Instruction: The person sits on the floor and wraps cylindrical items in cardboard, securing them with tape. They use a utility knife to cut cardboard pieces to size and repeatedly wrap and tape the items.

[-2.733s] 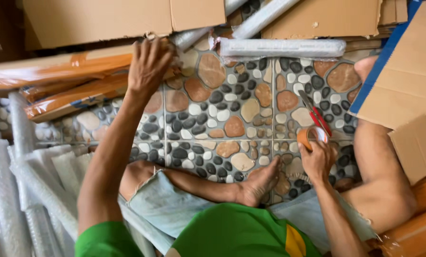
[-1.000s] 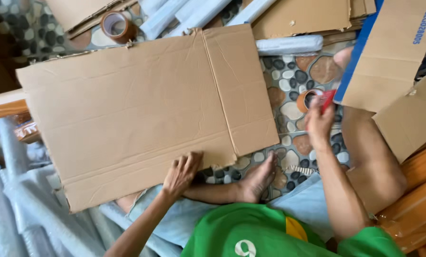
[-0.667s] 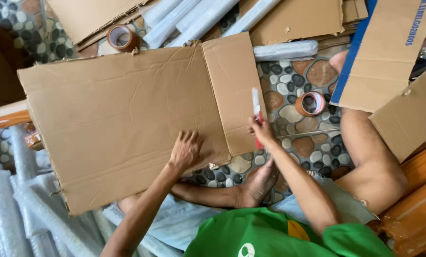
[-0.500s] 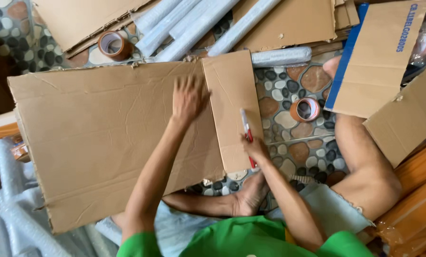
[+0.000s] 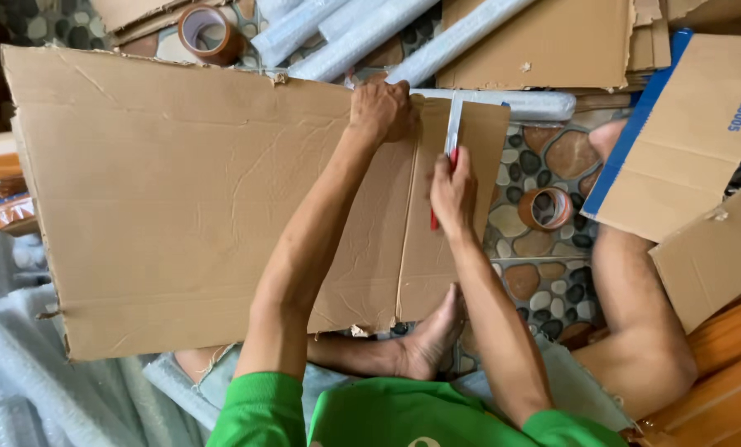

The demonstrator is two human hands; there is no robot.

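Note:
A large flattened cardboard sheet [image 5: 180, 190] lies across my lap and the pebble-patterned floor. My left hand [image 5: 380, 109] grips its far edge beside a fold line. My right hand [image 5: 453, 186] holds a utility knife [image 5: 452, 132] with a red handle and a white blade section, its tip at the sheet's far edge on the narrow right flap. My bare foot [image 5: 433, 335] pokes out under the sheet's near edge.
A roll of brown tape [image 5: 546, 208] sits on the floor right of the sheet, another roll [image 5: 207, 30] at the far left. Bubble-wrapped rolls [image 5: 362, 33] and more cardboard pieces [image 5: 553, 41] lie beyond. Cardboard boxes [image 5: 702, 124] stand at the right.
My left hand pulled the cardboard sheet over my lap, then slid from its near edge up to its far edge. My right hand left the tape roll and brought the knife onto the right flap.

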